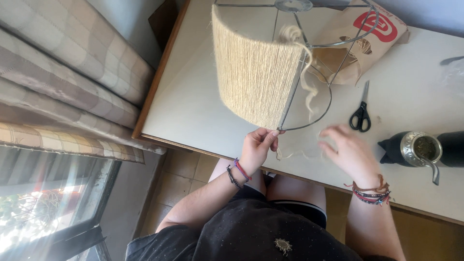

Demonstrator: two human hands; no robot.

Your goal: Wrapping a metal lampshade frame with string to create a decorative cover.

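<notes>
Surface: pale tabletop [193, 96] with wood edge, tiled floor below, plaid cushions [72, 63] at the left by a bright window.
Step in hand: twine being wound round a wire lampshade frame [319, 63]; roughly a third of the ring looks covered, by my reading, with the rest bare wire.
Wrapped part: jute twine wrap [251, 72], tight parallel strands, fibrous, straw-coloured, curved panel.
Left hand [256, 147]: fingers pinched narrow on the lower ring right at the wrap's edge, seemingly pinning the strand.
Right hand [350, 152]: blurred, over the tabletop just right of the frame, fingers spread loose, holding nothing I can make out.
Loose end: frayed twine tail [307, 82] hangs curly from the top ring; thin strand [295, 154] lies between both hands.
Next move calls for: keeping tension at the pinch and laying the strand flush beside the last turn, judging by how it sits.
Scissors [361, 113]: black handles, steel blades, closed, flat, near the right hand.
Mate gourd [420, 147]: embossed metal cup with metal straw, beside a dark cloth.
Paper bag [357, 43]: brown, torn, under the frame.
</notes>
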